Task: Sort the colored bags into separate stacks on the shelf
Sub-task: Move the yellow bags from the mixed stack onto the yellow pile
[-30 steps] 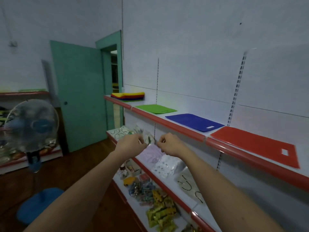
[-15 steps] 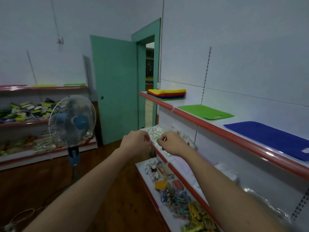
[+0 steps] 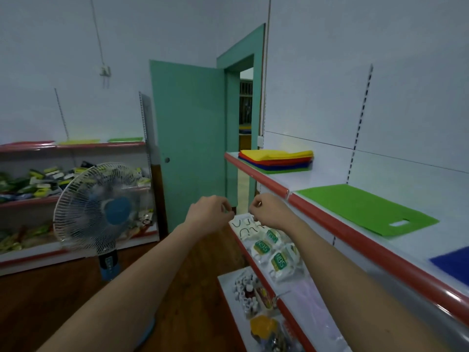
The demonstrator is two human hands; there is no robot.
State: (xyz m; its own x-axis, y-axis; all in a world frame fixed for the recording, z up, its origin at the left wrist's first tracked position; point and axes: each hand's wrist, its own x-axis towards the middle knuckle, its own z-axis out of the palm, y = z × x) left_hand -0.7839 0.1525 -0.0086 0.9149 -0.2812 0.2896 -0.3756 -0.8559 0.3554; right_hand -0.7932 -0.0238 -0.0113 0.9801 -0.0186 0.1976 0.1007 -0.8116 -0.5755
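Note:
A mixed stack of colored bags [image 3: 276, 160], yellow on top of red, blue and green, lies at the far end of the top shelf [image 3: 330, 224]. Nearer along that shelf a single green bag [image 3: 363, 209] lies flat. A blue bag [image 3: 454, 262] shows partly at the right edge. My left hand [image 3: 208, 214] and my right hand [image 3: 269, 212] are held close together in the air, in front of the shelf and below the stack. The fingers of both are curled, and I see nothing in either hand.
A standing fan [image 3: 101, 207] is on the floor to the left, with an open teal door [image 3: 187, 138] behind it. Lower shelves hold packets [image 3: 274, 252] and small goods [image 3: 248, 293]. Another stocked shelf unit [image 3: 25, 194] lines the left wall.
The view has swung left along the shelf, so the red bag is out of sight and the mixed stack is nearer. Both hands have stayed together in front of me.

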